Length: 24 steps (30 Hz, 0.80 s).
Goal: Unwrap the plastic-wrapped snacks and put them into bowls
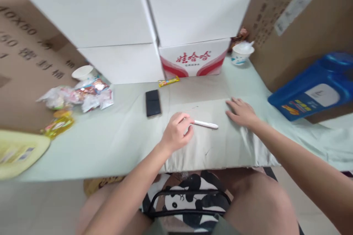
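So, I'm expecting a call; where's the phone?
In the head view, the phone lies left of centre, beyond the left hand, near the slim yellow packet.

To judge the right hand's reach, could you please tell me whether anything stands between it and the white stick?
Nothing visible does: only cloth lies between the right hand and the white stick. The left hand is at the stick's other end, and the phone lies beyond that hand.
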Available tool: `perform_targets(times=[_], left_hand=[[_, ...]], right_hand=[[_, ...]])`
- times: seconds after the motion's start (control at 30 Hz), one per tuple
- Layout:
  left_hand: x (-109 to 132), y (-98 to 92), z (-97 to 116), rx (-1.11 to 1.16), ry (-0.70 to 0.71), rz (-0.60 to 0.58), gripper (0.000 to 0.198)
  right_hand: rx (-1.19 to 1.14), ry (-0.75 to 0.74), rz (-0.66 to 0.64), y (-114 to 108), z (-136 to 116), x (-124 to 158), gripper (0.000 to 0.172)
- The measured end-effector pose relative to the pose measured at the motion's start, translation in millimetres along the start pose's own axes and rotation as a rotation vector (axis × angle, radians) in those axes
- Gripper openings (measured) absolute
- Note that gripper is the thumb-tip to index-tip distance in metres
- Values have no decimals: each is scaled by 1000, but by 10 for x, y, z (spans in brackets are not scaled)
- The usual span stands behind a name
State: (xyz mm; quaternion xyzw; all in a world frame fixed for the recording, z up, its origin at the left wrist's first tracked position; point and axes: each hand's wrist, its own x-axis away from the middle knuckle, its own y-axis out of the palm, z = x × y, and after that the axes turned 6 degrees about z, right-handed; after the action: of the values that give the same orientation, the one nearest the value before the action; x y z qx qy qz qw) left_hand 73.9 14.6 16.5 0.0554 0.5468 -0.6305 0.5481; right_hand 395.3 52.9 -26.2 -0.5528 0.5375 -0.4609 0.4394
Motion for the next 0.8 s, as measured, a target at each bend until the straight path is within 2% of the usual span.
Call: perform_targets(times=[0.1,0.17,0.23,0.3,0.43,0.53,0.6,0.67,0.73,0.8], left_hand=[[378,-256,0,40,-133,59,15],[606,-395,-59,49,-214,70,15],[793,-505,-145,50,-293,72,15],[916,-593,-231,51,-364,63,15],[930,-750,-330,111,-488,21,18],[820,-867,-344,246,-535,17,21],[765,-938,-353,347,-573,31,23],[756,-1004,-387,426,-638,35,25],[794,-1074,-457,469,-694,15,27],[857,-1148,-549,483,-675,-40,27]], right_hand=[[6,-123,69,35,-76,129,62],[-15,-192,92,15,-258,133,57],[-33,-268,94,-40,-586,105,50],[-45,-350,83,-97,-1049,46,45],[-94,-590,99,-95,-2238,-239,42],[-164,-768,135,-4,-3238,-645,42],[-220,-800,165,63,-3933,-1001,38],[-337,-765,179,129,-4645,-1406,30],[-468,-740,171,201,-5352,-1833,27],[-564,-687,160,277,-6007,-2248,22]])
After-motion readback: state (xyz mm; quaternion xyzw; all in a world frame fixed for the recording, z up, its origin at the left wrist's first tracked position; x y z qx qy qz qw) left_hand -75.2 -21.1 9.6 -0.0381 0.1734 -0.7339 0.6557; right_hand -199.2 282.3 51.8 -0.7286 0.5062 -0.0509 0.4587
